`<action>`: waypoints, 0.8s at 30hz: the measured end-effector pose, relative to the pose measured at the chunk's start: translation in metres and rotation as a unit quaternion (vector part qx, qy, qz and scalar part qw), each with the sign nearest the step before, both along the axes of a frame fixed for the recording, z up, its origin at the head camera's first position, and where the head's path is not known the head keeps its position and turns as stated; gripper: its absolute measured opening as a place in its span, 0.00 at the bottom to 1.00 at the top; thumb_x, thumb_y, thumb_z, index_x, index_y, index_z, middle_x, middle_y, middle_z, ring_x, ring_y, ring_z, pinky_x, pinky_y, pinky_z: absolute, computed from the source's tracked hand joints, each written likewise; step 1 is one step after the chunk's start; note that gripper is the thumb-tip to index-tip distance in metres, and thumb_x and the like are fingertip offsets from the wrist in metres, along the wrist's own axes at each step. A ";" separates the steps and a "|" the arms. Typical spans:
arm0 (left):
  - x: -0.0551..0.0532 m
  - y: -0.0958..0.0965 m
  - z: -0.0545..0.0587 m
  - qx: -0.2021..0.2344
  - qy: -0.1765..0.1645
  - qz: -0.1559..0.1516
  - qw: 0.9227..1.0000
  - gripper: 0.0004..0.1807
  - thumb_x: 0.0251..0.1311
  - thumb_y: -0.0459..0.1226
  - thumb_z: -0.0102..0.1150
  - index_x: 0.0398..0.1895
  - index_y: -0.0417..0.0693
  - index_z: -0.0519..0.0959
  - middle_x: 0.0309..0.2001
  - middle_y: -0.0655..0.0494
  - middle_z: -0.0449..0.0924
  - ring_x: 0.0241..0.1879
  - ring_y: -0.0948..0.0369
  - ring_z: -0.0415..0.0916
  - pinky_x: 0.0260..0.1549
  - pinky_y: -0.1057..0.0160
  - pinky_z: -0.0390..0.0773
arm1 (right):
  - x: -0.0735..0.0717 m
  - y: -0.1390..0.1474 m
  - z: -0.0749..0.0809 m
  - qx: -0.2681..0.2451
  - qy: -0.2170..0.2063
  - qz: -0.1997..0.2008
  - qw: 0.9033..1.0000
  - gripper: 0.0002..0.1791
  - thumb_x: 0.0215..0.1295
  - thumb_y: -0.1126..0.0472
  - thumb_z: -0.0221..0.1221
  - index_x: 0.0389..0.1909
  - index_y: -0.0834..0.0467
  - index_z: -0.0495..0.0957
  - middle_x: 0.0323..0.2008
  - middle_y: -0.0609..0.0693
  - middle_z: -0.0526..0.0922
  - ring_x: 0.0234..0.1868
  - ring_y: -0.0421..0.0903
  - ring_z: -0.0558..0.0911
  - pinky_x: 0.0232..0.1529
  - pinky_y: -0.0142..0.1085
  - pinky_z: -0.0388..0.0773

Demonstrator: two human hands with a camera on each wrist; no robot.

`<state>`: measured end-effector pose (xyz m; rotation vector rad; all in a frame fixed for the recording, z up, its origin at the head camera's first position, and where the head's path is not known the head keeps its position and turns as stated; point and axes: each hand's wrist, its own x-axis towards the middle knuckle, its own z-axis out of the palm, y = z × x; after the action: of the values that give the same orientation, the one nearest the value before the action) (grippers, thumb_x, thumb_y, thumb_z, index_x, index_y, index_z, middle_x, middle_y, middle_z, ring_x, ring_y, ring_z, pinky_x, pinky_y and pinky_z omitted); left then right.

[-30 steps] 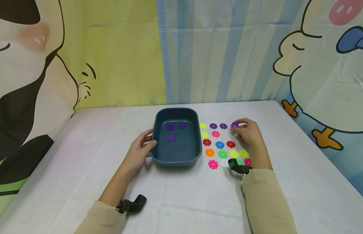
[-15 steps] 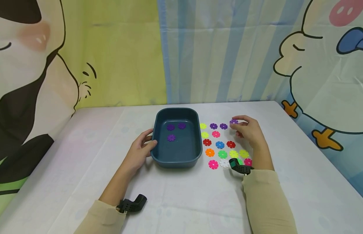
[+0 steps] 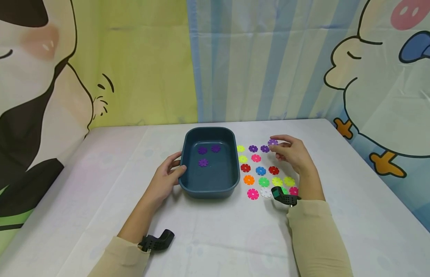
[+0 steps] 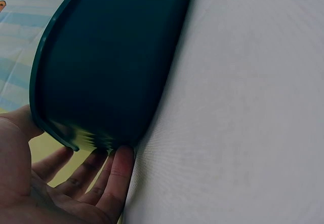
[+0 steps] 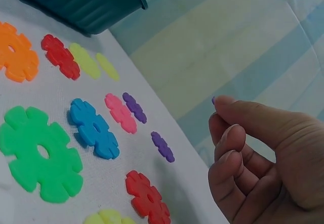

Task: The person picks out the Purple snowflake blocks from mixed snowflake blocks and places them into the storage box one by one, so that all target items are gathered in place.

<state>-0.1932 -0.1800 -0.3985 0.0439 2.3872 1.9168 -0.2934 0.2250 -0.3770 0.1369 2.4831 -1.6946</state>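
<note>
My left hand (image 3: 165, 174) grips the left side of a dark blue-green plastic basin (image 3: 215, 180), thumb over the rim. In the left wrist view its fingers (image 4: 121, 171) lie against the basin's outer wall. Inside the basin lie three purple snowflake discs (image 3: 203, 162). My right hand (image 3: 295, 154) pinches another purple snowflake disc (image 3: 272, 142) between thumb and forefinger, raised above the table. Only a sliver of that disc shows in the right wrist view. Two more purple discs (image 5: 162, 146) lie on the table just left of this hand.
Right of the basin, several flat notched discs lie in loose rows: blue (image 3: 260, 171), red (image 3: 273, 170), orange (image 3: 248, 180), green (image 3: 264, 182), pink, yellow and white. A white cloth (image 3: 215, 238) covers the table. Printed curtains hang behind and beside it.
My right hand has lifted the purple disc from the table and carried it slightly left and up. The left hand and basin stay in place.
</note>
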 end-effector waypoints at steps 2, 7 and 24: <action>0.000 0.000 0.000 0.000 0.000 0.001 1.000 0.31 0.78 0.41 0.52 0.81 0.56 0.59 0.72 0.41 0.69 0.67 0.44 0.74 0.53 0.54 0.85 | 0.000 -0.001 0.001 -0.005 -0.003 0.004 1.000 0.30 0.70 0.52 0.67 0.71 0.50 0.73 0.46 0.52 0.79 0.34 0.46 0.80 0.42 0.29 0.84; 0.000 0.000 0.000 -0.001 0.000 0.001 1.000 0.31 0.78 0.42 0.53 0.81 0.57 0.59 0.72 0.41 0.69 0.67 0.45 0.74 0.53 0.54 0.85 | 0.001 -0.003 0.002 -0.011 -0.009 0.016 1.000 0.31 0.72 0.53 0.65 0.73 0.51 0.71 0.49 0.53 0.78 0.38 0.48 0.81 0.44 0.29 0.84; 0.000 -0.001 0.000 -0.003 -0.008 0.000 1.000 0.32 0.78 0.42 0.52 0.81 0.58 0.58 0.73 0.42 0.68 0.69 0.45 0.72 0.55 0.52 0.83 | 0.004 -0.006 0.008 -0.028 -0.008 0.017 0.999 0.32 0.73 0.54 0.63 0.76 0.49 0.68 0.49 0.55 0.76 0.38 0.47 0.82 0.44 0.29 0.84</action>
<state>-0.1935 -0.1806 -0.3984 0.0277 2.3830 1.9041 -0.2897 0.2186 -0.3687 0.0999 2.4109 -1.7398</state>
